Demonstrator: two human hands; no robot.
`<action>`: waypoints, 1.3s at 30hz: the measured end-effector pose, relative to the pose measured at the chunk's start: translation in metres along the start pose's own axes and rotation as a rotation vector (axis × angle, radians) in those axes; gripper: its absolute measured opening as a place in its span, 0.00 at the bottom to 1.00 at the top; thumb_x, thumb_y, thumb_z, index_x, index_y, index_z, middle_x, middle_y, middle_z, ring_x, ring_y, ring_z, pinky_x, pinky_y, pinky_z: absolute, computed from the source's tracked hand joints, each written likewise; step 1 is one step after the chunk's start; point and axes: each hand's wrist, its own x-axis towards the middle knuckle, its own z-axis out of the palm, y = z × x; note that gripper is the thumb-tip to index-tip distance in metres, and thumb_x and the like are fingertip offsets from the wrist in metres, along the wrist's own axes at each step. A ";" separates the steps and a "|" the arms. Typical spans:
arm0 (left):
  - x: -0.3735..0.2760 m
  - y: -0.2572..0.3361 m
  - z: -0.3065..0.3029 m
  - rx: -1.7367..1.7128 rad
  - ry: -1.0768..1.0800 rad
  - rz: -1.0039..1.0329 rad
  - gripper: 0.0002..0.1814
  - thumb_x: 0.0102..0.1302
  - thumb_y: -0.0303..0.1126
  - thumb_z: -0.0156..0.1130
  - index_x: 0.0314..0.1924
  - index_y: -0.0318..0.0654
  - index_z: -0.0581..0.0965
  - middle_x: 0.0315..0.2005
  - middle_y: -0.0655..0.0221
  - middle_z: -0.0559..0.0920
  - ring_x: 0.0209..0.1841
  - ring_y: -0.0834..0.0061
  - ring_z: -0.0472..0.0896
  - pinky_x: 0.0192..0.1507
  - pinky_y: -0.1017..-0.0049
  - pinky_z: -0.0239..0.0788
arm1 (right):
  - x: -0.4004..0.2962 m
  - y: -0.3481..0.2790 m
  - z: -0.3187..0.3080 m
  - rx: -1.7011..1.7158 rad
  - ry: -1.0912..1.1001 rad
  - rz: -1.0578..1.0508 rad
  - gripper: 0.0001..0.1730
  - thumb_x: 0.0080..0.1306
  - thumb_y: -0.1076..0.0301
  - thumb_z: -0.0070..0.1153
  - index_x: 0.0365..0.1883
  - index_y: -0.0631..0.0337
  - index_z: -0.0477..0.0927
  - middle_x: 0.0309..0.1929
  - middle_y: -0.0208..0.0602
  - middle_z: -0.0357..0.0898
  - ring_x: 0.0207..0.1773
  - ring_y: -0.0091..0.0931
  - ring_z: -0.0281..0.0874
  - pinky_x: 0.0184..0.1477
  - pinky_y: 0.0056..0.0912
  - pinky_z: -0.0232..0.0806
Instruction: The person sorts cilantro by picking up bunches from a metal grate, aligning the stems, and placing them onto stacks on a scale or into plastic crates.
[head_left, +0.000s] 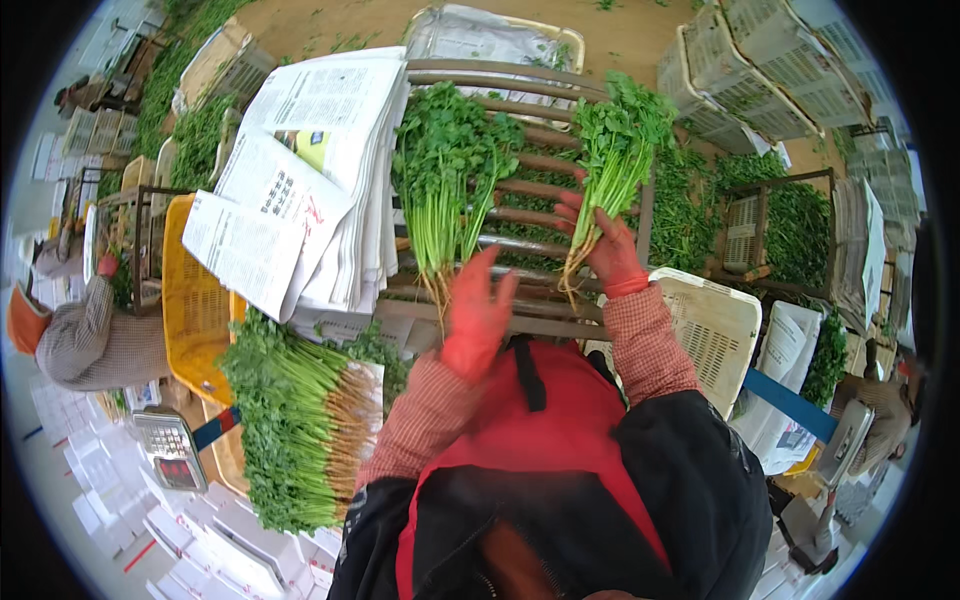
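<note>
My right hand (609, 244), in a red glove, holds the stems of a small bunch of leafy greens (619, 150) near its brown roots, above a slatted metal rack. My left hand (480, 311), also red-gloved and blurred, is raised beside the roots of a larger bunch (446, 172) lying on the rack (540, 161); its fingers are apart and I see nothing in them. Left of that bunch lies a thick stack of newspapers (315, 150), its top sheet folded over. Below the newspapers, many greens (292, 427) lie in rows with their roots towards me.
A yellow plastic crate (196, 300) and a weighing scale (171, 450) stand on the left. A cream crate (709, 322) is close by my right sleeve. Stacked crates (750, 75) rise at the upper right. Other people work at the far left (105, 337) and far right (881, 405).
</note>
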 end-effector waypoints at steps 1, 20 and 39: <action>0.004 0.004 0.019 -0.276 -0.176 -0.220 0.24 0.63 0.40 0.55 0.54 0.31 0.70 0.44 0.53 0.78 0.47 0.56 0.76 0.51 0.67 0.66 | -0.002 0.012 0.006 -0.018 -0.003 0.031 0.32 0.68 0.60 0.46 0.67 0.62 0.53 0.57 0.48 0.69 0.57 0.35 0.70 0.56 0.39 0.65; -0.006 -0.018 0.043 -1.036 -0.476 -0.796 0.15 0.67 0.42 0.49 0.36 0.37 0.76 0.16 0.77 0.70 0.12 0.85 0.61 0.13 0.82 0.50 | -0.006 0.073 0.009 -0.410 0.209 0.262 0.15 0.65 0.65 0.50 0.45 0.67 0.75 0.35 0.38 0.81 0.31 0.22 0.77 0.30 0.21 0.70; 0.003 0.009 0.015 0.217 -0.088 0.260 0.18 0.64 0.28 0.52 0.54 0.30 0.72 0.51 0.52 0.74 0.54 0.57 0.71 0.58 0.66 0.57 | -0.330 0.113 -0.073 -0.384 0.864 0.050 0.14 0.62 0.76 0.47 0.45 0.63 0.78 0.34 0.35 0.79 0.33 0.22 0.77 0.36 0.23 0.69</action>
